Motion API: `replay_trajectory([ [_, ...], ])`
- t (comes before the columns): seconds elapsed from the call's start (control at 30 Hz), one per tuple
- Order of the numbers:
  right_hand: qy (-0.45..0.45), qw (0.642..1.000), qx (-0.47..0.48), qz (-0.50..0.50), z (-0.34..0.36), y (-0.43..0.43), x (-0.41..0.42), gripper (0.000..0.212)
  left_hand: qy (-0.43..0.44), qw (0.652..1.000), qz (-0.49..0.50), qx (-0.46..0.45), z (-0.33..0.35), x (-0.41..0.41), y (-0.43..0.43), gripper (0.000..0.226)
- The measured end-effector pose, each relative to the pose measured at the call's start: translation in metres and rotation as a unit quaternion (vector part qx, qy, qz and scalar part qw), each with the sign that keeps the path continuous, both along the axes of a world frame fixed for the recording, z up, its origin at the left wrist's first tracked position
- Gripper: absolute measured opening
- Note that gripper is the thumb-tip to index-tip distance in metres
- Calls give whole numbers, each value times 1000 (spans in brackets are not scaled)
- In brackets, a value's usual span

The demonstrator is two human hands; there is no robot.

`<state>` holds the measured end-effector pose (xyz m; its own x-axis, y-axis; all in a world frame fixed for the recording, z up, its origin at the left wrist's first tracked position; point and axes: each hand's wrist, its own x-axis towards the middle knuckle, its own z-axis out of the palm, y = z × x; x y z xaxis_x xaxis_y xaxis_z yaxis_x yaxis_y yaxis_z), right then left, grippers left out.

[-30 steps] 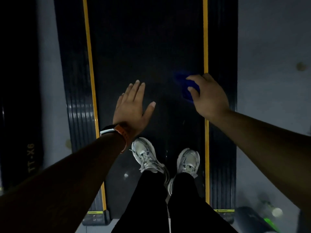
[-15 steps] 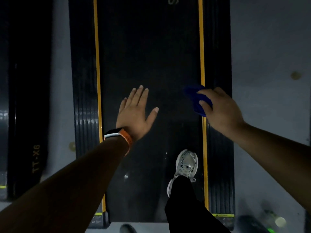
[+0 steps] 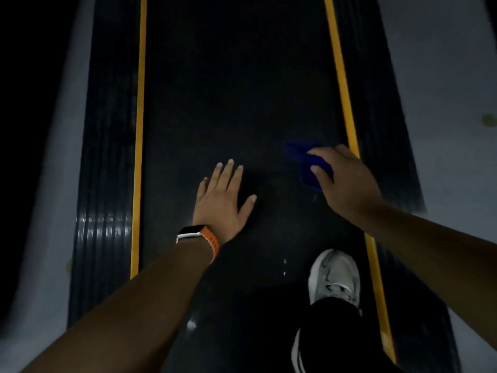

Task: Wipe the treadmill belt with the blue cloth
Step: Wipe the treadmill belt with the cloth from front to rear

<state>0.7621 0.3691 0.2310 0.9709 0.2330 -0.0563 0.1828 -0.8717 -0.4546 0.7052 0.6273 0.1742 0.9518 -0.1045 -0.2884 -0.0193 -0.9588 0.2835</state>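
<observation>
Head view: right hand clamps cloth on belt; left hand lies flat, fingers straight. Even, overlapping strokes would serve best.

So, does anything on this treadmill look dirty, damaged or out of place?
Only small marks. A few pale specks lie on the black treadmill belt beside the white sneaker, and a pale smudge sits nearer the camera; dirt or glare, I cannot tell. No damage shows.
</observation>
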Motion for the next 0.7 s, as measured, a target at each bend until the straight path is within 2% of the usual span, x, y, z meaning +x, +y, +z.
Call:
replay_trajectory([
  [0.17, 26, 1000, -15, -2, -91, 0, -39, 33, -9, 1000, -6, -7, -69, -40, -17, 73],
  [0.3, 85, 990, -111, 3, -143, -21, -53, 33, -2, 1000, 15, 9, -117, -55, -39, 72],
  [0.4, 73, 984, -159, 26, -162, -25, -59, 33, -31, 998, 13, 59, -148, -65, -51, 75],
  [0.5, 63, 979, -195, -6, -173, -17, -62, 41, -53, 995, 9, 78, -162, -66, -51, 74],
  [0.6, 81, 974, -206, -44, -178, -11, -66, 56, -36, 996, 3, 79, -162, -65, -50, 72],
  [0.7, 76, 977, -199, -25, -179, -15, -63, 54, -26, 996, -2, 83, -161, -63, -50, 72],
])
